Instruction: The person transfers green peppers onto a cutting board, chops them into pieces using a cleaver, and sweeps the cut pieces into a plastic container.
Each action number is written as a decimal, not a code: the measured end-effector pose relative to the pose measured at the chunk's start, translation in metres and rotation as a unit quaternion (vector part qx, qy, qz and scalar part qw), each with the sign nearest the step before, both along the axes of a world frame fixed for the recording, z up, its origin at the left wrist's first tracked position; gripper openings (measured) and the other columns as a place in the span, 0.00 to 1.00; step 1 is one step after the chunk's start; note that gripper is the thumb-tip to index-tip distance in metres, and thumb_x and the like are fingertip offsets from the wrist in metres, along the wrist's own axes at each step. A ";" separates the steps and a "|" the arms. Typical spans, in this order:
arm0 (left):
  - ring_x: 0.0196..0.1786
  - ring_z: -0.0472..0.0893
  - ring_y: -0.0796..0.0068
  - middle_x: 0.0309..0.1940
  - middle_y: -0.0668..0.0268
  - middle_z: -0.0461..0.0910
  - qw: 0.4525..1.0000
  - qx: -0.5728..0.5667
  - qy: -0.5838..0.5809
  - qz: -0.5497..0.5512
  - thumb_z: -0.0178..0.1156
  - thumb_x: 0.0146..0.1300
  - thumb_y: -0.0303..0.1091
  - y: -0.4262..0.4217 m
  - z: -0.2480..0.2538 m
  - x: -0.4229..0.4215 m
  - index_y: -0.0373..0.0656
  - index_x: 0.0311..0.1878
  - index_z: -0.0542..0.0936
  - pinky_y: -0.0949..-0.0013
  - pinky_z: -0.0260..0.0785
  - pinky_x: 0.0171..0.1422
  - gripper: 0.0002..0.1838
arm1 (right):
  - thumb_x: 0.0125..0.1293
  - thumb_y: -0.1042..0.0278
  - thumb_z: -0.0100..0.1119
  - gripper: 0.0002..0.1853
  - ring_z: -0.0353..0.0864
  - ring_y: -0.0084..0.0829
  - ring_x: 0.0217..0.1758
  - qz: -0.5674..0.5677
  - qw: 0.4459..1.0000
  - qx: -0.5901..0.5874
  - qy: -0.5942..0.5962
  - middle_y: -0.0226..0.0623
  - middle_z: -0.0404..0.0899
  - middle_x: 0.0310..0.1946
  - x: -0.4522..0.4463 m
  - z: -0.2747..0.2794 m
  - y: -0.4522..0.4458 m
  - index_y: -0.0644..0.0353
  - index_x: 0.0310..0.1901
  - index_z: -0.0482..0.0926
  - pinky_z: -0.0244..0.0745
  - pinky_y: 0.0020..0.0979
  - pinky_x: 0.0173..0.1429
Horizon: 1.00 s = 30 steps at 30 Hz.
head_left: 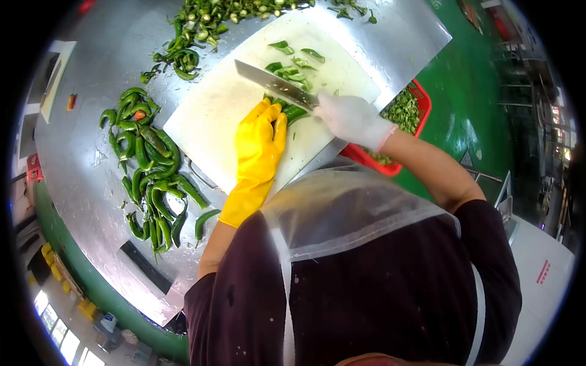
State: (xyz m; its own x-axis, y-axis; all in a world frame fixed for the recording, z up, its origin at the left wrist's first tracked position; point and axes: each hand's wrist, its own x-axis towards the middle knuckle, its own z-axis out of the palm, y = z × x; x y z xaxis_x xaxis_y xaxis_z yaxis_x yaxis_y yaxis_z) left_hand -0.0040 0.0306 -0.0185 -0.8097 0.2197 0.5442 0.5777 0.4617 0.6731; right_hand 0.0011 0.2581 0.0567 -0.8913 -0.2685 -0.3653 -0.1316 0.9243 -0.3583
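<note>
My left hand (259, 143), in a yellow rubber glove, is closed with curled fingers on green chili peppers (295, 113) lying on the white cutting board (204, 119). The fingers hide part of the peppers. In a white glove, my right hand (349, 118) grips a broad kitchen knife (271, 80); its handle is hidden inside the fist. The blade lies across the peppers, just beyond my left fingertips, and points to the upper left. Cut green pepper pieces (293, 74) are scattered on the board past the blade.
Whole green peppers (160, 161) lie heaped on the metal table (79, 152) to the left. Pepper stem ends (210, 18) are piled at the far edge. A red basket (425, 110) of chopped green pieces stands below the board's right side. A dark bar (145, 267) lies near the table's front.
</note>
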 end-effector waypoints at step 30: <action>0.48 0.84 0.42 0.47 0.50 0.85 0.997 -0.035 -0.054 0.040 0.70 0.64 0.24 -0.020 0.027 0.042 0.38 0.48 0.85 0.50 0.79 0.53 0.10 | 0.83 0.52 0.51 0.16 0.86 0.62 0.39 0.045 0.998 0.025 -0.048 0.54 0.85 0.33 0.007 0.053 -0.009 0.59 0.52 0.71 0.79 0.59 0.44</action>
